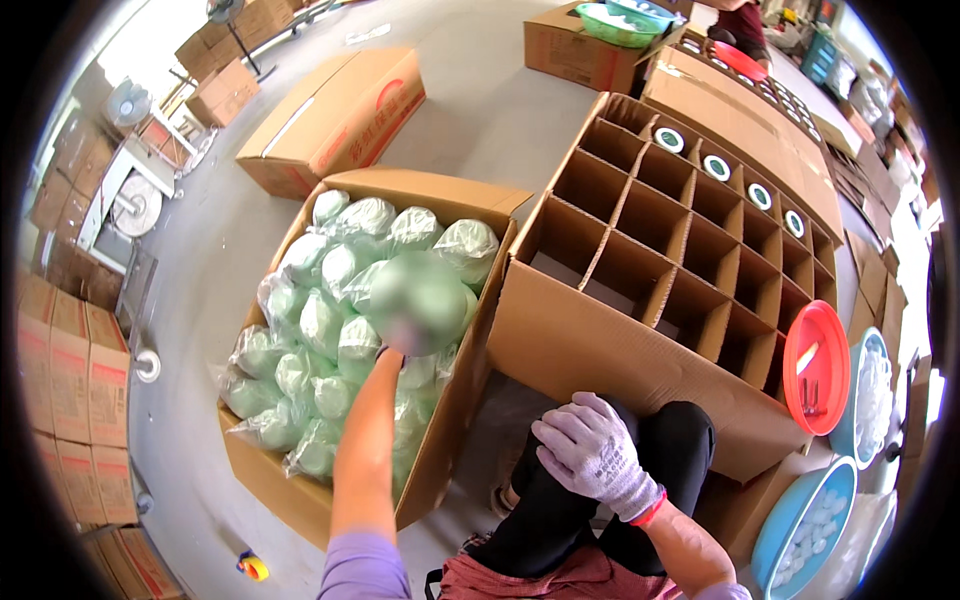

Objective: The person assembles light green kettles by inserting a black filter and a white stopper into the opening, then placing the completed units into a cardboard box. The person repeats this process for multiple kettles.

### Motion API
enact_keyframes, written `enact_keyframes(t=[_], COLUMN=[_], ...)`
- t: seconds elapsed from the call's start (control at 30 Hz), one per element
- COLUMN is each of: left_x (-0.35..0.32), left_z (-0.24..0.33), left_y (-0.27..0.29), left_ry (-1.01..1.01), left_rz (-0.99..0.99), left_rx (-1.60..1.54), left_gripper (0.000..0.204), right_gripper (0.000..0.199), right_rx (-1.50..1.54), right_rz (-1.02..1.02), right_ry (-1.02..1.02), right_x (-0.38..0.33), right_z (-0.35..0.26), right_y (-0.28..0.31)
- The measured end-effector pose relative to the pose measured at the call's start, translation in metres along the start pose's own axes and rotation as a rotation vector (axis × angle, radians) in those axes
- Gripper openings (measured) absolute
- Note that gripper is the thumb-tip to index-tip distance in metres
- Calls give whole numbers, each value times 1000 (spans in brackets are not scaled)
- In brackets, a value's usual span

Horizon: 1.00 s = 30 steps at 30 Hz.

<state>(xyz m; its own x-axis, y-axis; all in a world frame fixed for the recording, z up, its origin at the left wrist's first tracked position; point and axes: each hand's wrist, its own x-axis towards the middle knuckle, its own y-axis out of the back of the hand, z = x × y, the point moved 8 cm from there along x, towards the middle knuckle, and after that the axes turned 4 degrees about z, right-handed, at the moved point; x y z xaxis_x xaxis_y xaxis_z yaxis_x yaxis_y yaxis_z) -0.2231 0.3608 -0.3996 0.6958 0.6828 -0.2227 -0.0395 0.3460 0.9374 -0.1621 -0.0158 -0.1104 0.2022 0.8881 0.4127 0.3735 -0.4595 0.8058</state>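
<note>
A cardboard carton (440, 455) at centre left is packed with pale green rounded pieces (320, 320) in clear plastic bags. My left hand (405, 335) reaches over this carton and is smeared, so its fingers do not show. A blurred pale green shape (420, 290) lies right at that hand; whether I grip it is not visible. In a grey glove with a red cuff, my right hand (590, 450) rests on my knee, fingers stretched out and holding nothing. To the right stands a carton with cardboard dividers (590, 320); several white-and-green round tops (716, 168) show in its far-side cells.
A red basin (800, 385) with small tools sits at the divided carton's right corner. Blue basins (765, 540) with white pieces stand beyond it. A closed carton (335, 120) lies ahead, stacked cartons (75, 370) at left. A tape roll (253, 567) is on the floor.
</note>
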Motion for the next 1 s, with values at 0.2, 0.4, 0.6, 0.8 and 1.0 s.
enact_keyframes(t=[0.2, 0.4, 0.6, 0.8, 1.0], left_x=[-120, -192, -265, -331, -332], left_z=[84, 167, 329, 376, 349], left_y=[202, 292, 124, 83, 121], left_ry=[-405, -634, -506, -51, -99], left_rz=[847, 336, -958, -1082, -456], left_rx=[-462, -1049, -1614, -1836, -1430], left_gripper=[33, 30, 44, 67, 71], right_gripper=[47, 82, 78, 64, 67], right_rx=[148, 209, 523, 535, 572], right_rz=[145, 512, 230, 272, 293], right_ry=[-54, -51, -195, -232, -378], right_x=[-3, 28, -28, -137, -155], right_z=[13, -19, -54, -16, -16], right_y=[30, 170, 168, 108, 133])
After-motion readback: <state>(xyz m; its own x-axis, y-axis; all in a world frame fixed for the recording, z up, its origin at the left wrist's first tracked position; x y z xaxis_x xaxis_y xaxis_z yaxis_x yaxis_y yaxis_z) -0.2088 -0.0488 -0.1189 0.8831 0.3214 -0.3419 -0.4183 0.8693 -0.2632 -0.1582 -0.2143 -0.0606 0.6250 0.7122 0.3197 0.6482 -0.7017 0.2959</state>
